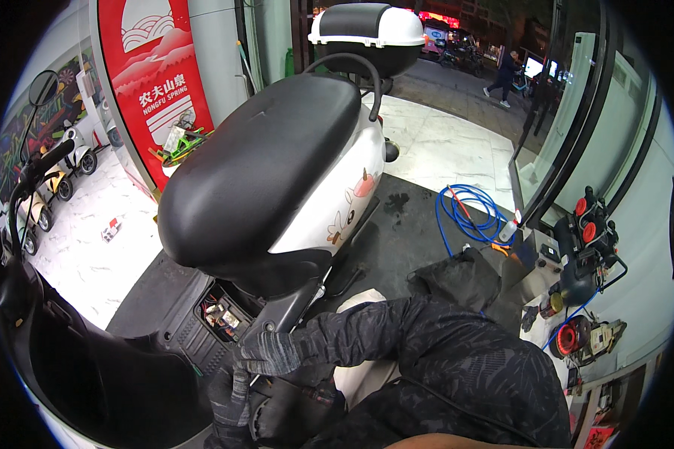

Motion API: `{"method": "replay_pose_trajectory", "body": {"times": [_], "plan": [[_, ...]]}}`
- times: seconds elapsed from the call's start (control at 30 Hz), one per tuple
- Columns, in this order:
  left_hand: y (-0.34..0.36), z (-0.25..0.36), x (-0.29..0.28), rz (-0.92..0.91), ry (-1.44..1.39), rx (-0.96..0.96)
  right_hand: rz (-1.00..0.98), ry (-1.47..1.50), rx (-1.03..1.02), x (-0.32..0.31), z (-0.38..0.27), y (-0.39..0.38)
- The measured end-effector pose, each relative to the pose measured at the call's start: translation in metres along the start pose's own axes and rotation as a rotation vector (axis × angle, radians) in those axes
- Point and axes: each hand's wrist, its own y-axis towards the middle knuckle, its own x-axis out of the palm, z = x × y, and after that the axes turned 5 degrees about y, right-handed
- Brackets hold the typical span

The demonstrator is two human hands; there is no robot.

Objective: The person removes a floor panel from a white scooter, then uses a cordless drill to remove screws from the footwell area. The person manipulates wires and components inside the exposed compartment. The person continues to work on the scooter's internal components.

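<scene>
A scooter with a black seat (262, 165), a white side panel (341, 206) with cartoon decoration and a dark footboard (183, 329) stands before me. An open compartment (221, 314) below the seat shows wires and electrical parts. My right hand (269, 352), in a grey knit glove, reaches to the footboard's near right edge, fingers closed. My left hand (231, 396), also gloved, is just below it with fingers curled, nearly touching the right. What they grip is hidden.
Coiled blue hose (464, 213) and a black bag (449, 280) lie right, near an air compressor (580, 273). A red banner (150, 67) stands behind the scooter, with parked scooters (64, 172) left. A black-and-white top box (367, 41) sits at the rear. A person (502, 78) walks outside.
</scene>
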Motion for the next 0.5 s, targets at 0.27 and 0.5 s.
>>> {"method": "replay_pose_trajectory", "body": {"times": [0.27, 0.5], "plan": [[-0.006, 0.004, -0.001, -0.126, -0.163, -0.137, -0.088, 0.78, 0.479, 0.001, -0.001, 0.008], [-0.011, 0.017, -0.001, -0.065, -0.113, -0.029, -0.139, 0.696, 0.558, 0.01, 0.002, 0.009]]}}
